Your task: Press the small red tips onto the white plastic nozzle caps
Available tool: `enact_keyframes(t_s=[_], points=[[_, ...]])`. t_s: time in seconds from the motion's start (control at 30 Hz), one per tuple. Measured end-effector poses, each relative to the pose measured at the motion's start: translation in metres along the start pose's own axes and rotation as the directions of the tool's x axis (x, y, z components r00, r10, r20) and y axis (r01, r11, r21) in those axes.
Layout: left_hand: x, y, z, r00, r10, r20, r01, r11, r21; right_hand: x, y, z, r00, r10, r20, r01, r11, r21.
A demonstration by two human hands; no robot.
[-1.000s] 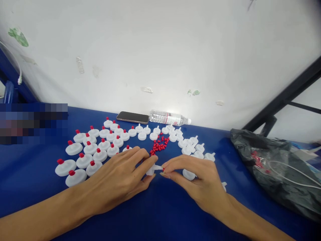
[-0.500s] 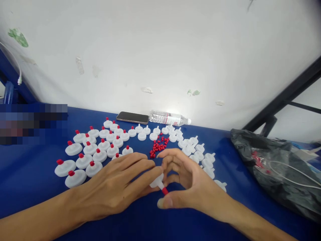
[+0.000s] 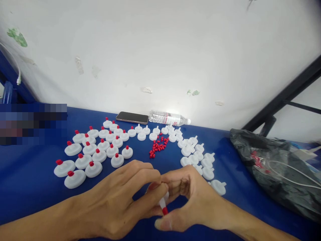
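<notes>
Between my hands is a white plastic piece [image 3: 163,202] with a red cap [image 3: 165,211] on its narrow tip, pointing down toward me. My left hand [image 3: 125,197] is closed on the white part, which its fingers mostly hide. My right hand [image 3: 187,201] curls round from the other side, its thumb at the red cap and its fingers against the left fingertips. Small loose red caps [image 3: 157,147] lie in a pile beyond the hands. White pieces with red caps [image 3: 99,155] stand at the left; uncapped white pieces [image 3: 207,162] lie at the right.
A phone [image 3: 132,117] and a clear bottle [image 3: 168,118] lie along the wall [image 3: 163,50] at the back of the blue table [image 3: 142,231]. A black plastic bag [image 3: 281,180] with a white cable on it is at the right.
Both hands have moved down toward me with the capped white piece. The right fingers have come closer to the left fingertips, uncovering more white pieces on both sides.
</notes>
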State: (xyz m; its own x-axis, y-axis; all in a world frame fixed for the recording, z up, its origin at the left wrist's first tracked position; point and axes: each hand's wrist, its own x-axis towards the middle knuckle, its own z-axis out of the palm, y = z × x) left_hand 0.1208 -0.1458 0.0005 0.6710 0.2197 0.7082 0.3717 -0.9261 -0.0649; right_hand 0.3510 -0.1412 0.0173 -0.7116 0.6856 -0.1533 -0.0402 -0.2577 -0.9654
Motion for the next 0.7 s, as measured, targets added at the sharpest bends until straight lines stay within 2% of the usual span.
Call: enact_keyframes(t_s=[0.13, 0.2, 0.23, 0.27, 0.3, 0.33, 0.4, 0.43, 0.5, 0.57, 0.63, 0.7], points=[[0.004, 0.002, -0.003, 1.0, 0.019, 0.015, -0.02, 0.997, 0.069, 0.004, 0.003, -0.001, 0.999, 0.023, -0.041, -0.024, 0.999, -0.035], [0.007, 0.0, -0.003, 0.999, -0.031, 0.038, 0.027, 0.994, 0.11, 0.004, 0.002, -0.003, 0.997, -0.041, -0.072, 0.028, 0.986, -0.165], [0.007, -0.002, -0.002, 0.996, -0.074, 0.043, 0.068, 0.99, 0.122, 0.003, 0.002, -0.004, 0.987, -0.115, -0.109, 0.08, 0.955, -0.287], [0.007, -0.004, -0.001, 0.992, -0.12, 0.04, 0.114, 0.985, 0.13, 0.003, 0.001, -0.005, 0.964, -0.218, -0.149, 0.132, 0.887, -0.442], [0.007, -0.007, 0.0, 0.985, -0.167, 0.035, 0.161, 0.977, 0.137, 0.002, 0.0, -0.008, 0.926, -0.338, -0.172, 0.169, 0.773, -0.612], [0.006, -0.011, 0.002, 0.977, -0.21, 0.033, 0.204, 0.968, 0.144, 0.001, 0.0, -0.011, 0.877, -0.453, -0.162, 0.179, 0.619, -0.764], [0.002, -0.018, 0.005, 0.955, -0.291, 0.055, 0.278, 0.946, 0.163, 0.0, -0.001, -0.018, 0.798, -0.599, -0.064, 0.148, 0.299, -0.943], [-0.001, -0.022, 0.007, 0.939, -0.334, 0.081, 0.316, 0.931, 0.181, 0.001, -0.001, -0.022, 0.784, -0.621, -0.004, 0.128, 0.169, -0.977], [-0.005, -0.029, 0.009, 0.905, -0.403, 0.137, 0.366, 0.901, 0.233, 0.004, 0.0, -0.029, 0.801, -0.592, 0.086, 0.088, -0.025, -0.996], [-0.01, -0.034, 0.011, 0.882, -0.43, 0.193, 0.364, 0.882, 0.301, 0.007, 0.001, -0.033, 0.847, -0.513, 0.139, 0.058, -0.17, -0.984], [-0.012, -0.037, 0.012, 0.865, -0.44, 0.242, 0.338, 0.866, 0.369, 0.009, 0.003, -0.034, 0.89, -0.42, 0.178, 0.057, -0.285, -0.957], [-0.014, -0.039, 0.013, 0.853, -0.454, 0.259, 0.32, 0.846, 0.428, 0.009, 0.004, -0.033, 0.918, -0.331, 0.218, 0.091, -0.358, -0.929]])
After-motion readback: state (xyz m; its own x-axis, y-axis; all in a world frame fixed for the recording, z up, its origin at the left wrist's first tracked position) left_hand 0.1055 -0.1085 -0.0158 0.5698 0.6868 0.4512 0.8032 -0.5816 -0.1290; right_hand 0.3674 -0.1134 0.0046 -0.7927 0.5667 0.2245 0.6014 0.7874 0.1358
